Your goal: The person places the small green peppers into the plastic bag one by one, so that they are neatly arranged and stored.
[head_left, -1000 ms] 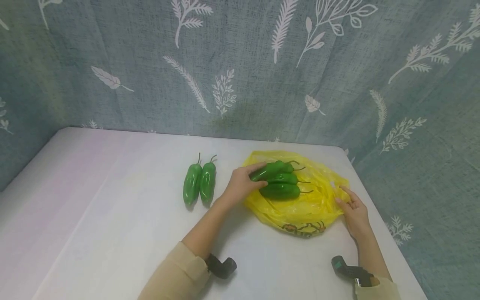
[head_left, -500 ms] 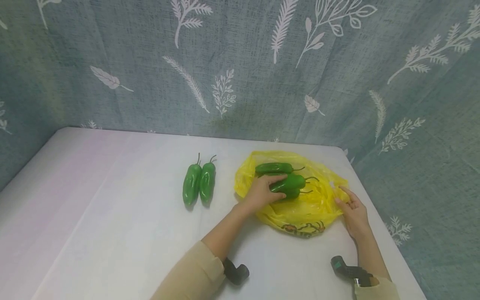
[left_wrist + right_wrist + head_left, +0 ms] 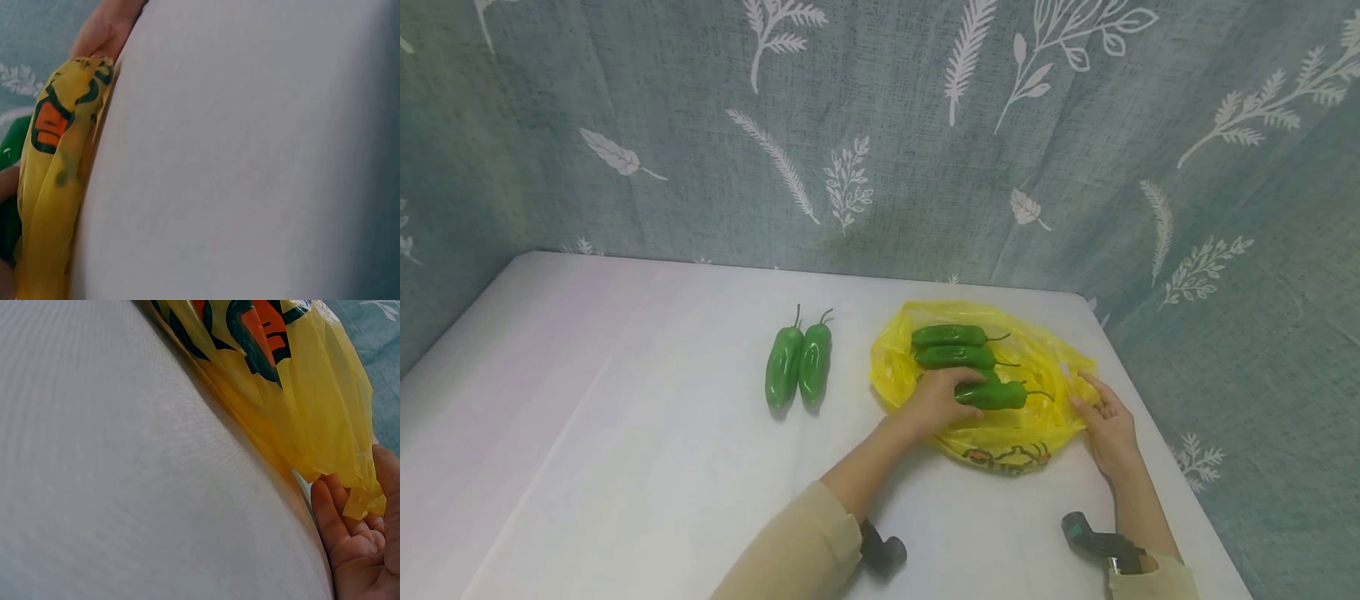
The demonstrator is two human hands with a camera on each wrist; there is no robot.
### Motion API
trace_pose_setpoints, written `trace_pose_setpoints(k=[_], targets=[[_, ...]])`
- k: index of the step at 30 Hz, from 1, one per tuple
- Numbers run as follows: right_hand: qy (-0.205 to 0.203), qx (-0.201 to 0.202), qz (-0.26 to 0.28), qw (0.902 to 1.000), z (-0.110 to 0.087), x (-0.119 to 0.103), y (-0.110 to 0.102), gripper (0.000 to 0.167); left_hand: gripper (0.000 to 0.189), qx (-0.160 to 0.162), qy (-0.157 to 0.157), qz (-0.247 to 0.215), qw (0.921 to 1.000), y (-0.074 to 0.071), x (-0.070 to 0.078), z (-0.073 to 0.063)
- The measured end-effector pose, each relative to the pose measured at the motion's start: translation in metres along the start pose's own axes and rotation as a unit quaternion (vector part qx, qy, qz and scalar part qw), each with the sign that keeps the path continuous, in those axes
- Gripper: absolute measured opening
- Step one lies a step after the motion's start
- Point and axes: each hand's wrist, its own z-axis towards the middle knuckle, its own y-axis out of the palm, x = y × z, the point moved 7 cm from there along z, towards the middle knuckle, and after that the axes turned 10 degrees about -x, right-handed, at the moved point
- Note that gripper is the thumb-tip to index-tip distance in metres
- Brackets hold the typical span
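Near the far right corner of the table, holds a green pepper over the folds of a yellow bag; cannot tell whether touching them. Clamps it in the left grip, with fingers and thumb around the stemless end and the stem toward the table's right edge. With the right grip, beside that same edge, pinches the rim of the bag between thumb and fingers. Within the spread rim, has three more peppers lying nearly parallel to the table's far edge, all with stems toward the right edge: a far pepper, a middle pepper just nearer, and a near pepper mostly hidden by the held one and the left grip. Closer to the middle of the far edge, left of the bag and apart from it, has a plump pepper lying side by side with a slimmer pepper, both on the table with stems toward the far edge. On the bag's wall facing the near edge, shows a print with orange patches and dark outlines. Beyond the far edge, faces a blue-green cloth.
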Motion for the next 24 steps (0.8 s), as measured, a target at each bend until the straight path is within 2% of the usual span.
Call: trace_pose_setpoints(k=[6,11,14,19,24], targets=[[-0.004,-0.003,0.006,1.0000,0.000,-0.001,0.001,0.063,0.046,0.018,0.009,0.038,0.9991,0.002,0.001,-0.003],[-0.008,-0.007,0.001,0.9999,0.000,-0.002,0.001,0.064,0.044,0.014,0.015,0.060,0.9980,0.005,0.001,-0.005],[-0.008,-0.007,0.006,0.9999,0.000,-0.001,0.001,0.064,0.046,0.004,0.005,0.068,0.9977,0.008,-0.001,-0.004],[-0.004,-0.006,0.014,0.9999,0.000,0.000,0.000,0.064,0.045,-0.001,-0.026,0.050,0.9984,0.011,-0.006,-0.002],[-0.018,-0.007,0.027,0.9995,0.000,-0.001,0.001,0.061,0.044,0.011,-0.018,0.082,0.9964,0.011,-0.004,-0.003]])
